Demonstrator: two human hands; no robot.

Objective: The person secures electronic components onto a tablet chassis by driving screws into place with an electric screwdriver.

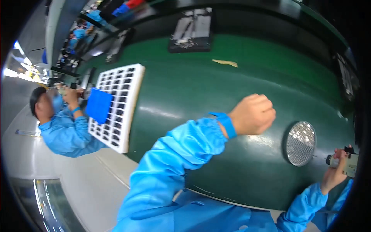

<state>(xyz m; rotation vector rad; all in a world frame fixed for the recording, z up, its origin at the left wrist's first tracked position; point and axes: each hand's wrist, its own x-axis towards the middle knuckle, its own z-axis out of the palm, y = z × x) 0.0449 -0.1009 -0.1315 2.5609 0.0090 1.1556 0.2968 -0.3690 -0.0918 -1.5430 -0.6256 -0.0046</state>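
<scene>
My left hand (253, 115) is closed in a fist above the green table, a blue band around its wrist. Its curled fingers hide whatever they hold, if anything. At the far right edge, my right hand (334, 173) grips a pale beige boxy device (351, 167) with a dark round end and a black part on top. The picture's rim cuts the device off, so its kind is unclear. Between my two hands lies a round silvery dish (301, 144) with a dimpled, glittering surface; neither hand touches it.
A white grid tray (133, 104) of black pieces stands at the left, a blue sheet (99, 105) on it. Beyond it works a person in blue (73, 131). At the back lie a black box of pale strips (192, 29) and a yellowish scrap (225, 62).
</scene>
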